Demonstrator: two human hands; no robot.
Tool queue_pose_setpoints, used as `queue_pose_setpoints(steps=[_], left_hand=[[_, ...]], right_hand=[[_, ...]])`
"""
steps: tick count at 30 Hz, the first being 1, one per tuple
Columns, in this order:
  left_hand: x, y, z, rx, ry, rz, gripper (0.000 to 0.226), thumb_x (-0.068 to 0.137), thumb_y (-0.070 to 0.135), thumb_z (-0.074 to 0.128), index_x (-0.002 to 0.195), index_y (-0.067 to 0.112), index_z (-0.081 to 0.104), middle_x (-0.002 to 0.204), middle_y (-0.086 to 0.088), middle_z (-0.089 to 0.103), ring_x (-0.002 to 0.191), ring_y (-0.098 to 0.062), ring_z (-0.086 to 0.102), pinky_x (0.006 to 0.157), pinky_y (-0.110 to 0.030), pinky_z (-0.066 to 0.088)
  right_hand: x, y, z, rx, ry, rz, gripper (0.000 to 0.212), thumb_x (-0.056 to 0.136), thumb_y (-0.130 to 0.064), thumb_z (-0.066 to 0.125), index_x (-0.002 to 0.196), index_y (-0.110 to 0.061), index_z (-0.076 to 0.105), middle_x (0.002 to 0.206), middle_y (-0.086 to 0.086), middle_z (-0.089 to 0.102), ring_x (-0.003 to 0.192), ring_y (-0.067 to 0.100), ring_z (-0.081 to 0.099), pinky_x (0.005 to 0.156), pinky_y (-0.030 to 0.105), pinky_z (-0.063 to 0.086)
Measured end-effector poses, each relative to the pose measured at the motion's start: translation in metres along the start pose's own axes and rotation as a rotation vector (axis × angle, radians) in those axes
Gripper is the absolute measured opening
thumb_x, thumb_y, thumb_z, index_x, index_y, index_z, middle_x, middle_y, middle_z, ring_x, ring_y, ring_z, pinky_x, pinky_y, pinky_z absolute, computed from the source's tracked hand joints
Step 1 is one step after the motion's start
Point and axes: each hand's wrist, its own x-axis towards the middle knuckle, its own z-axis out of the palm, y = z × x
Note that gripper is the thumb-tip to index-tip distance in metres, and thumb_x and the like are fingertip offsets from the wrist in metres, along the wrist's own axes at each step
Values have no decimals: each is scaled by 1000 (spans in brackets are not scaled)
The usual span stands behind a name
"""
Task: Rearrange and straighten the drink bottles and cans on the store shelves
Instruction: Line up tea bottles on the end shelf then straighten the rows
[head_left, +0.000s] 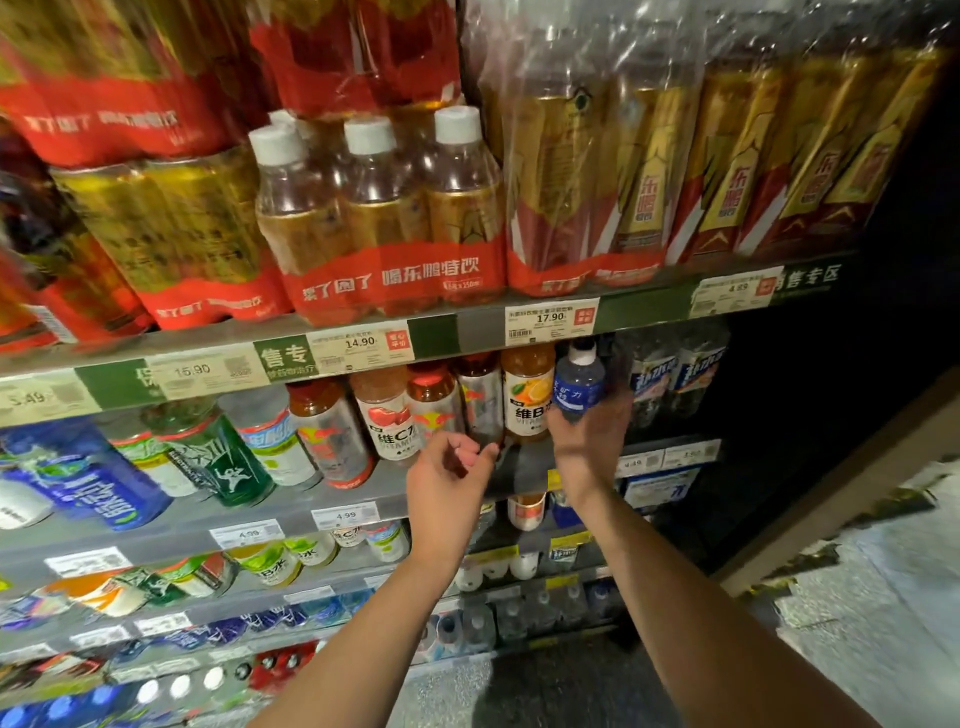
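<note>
The right hand (589, 441) grips a small blue-labelled bottle (577, 387) from below, fingers curled round its lower part, and holds it just under the price rail (467, 332) of the upper shelf, its white and black cap almost at the rail. Immediately left of this bottle, under the same rail, stands an orange vitamin drink bottle (527, 395), and further left a row of red-capped bottles, among them a white-labelled one with a red heart (387, 415). The left hand (449, 480) hangs in front of that row (below the rail and slightly left of the blue bottle), fingers loosely curled and holding nothing. Above the rail sit shrink-wrapped packs of white-capped golden drink bottles (379, 218), upright and close together.
</note>
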Motion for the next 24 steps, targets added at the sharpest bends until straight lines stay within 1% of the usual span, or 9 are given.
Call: queue_pose_setpoints(steps=[2, 5, 7, 10, 13, 15, 18, 21, 24], left_hand=[[0, -3, 0, -17, -27, -5, 21, 87, 16, 77, 76, 17, 59, 63, 3, 58, 58, -6, 53, 59, -19, 43], [-3, -4, 4, -65, -67, -30, 22, 88, 14, 75, 74, 18, 58, 62, 6, 56, 58, -4, 51, 60, -22, 42], [-5, -3, 8, -88, -99, -32, 21, 88, 14, 74, 73, 18, 59, 61, 6, 56, 58, -4, 51, 60, -23, 43], [-5, 0, 16, -99, -159, -22, 20, 87, 15, 76, 74, 17, 61, 58, 11, 53, 57, -4, 47, 57, -20, 40], [-6, 2, 31, -102, -183, -8, 17, 87, 15, 77, 77, 15, 63, 58, 13, 53, 56, -4, 48, 57, -19, 41], [-8, 6, 46, -94, -193, -22, 14, 87, 16, 77, 81, 15, 65, 57, 13, 54, 56, -3, 50, 58, -19, 43], [-12, 17, 76, -97, -205, -21, 12, 87, 16, 77, 82, 15, 66, 58, 9, 57, 56, -4, 52, 59, -20, 44], [-14, 27, 106, -84, -204, -6, 10, 87, 16, 77, 88, 14, 67, 66, 1, 62, 63, -5, 58, 64, -20, 46], [-10, 33, 136, -67, -188, 15, 16, 86, 19, 78, 99, 19, 68, 81, 2, 68, 76, -11, 65, 72, -25, 53]], right_hand=[[3, 3, 2, -213, -4, -23, 78, 70, -27, 77, 137, -3, 45, 130, 18, 53, 121, 32, 48, 106, 35, 41], [1, 6, 4, -389, -13, -81, 73, 69, -31, 79, 128, 3, 51, 124, 24, 56, 119, 42, 48, 107, 45, 37], [-4, 6, -1, -226, -100, -64, 69, 72, -40, 69, 126, -1, 50, 116, 15, 60, 110, 26, 57, 97, 37, 44], [-19, 3, -22, 85, -87, 38, 60, 71, -19, 79, 121, -18, 45, 102, -3, 67, 86, 6, 65, 71, 25, 49], [-19, -3, -54, 185, -17, 60, 70, 69, -15, 86, 123, -29, 44, 109, -13, 65, 95, -1, 65, 79, 17, 50], [-5, -1, -81, 218, 40, 47, 74, 69, -14, 86, 129, -28, 46, 115, -12, 65, 102, 4, 64, 85, 20, 51], [26, 8, -123, 222, 93, 92, 67, 71, -14, 85, 128, -27, 52, 111, -12, 66, 97, 4, 65, 83, 27, 53], [58, 21, -150, 195, 25, 111, 52, 75, -11, 83, 115, -28, 55, 102, -15, 66, 87, -6, 64, 79, 26, 52], [84, 30, -159, 262, -135, 183, 45, 78, -4, 76, 116, -14, 55, 108, 1, 64, 93, 8, 63, 80, 30, 53]])
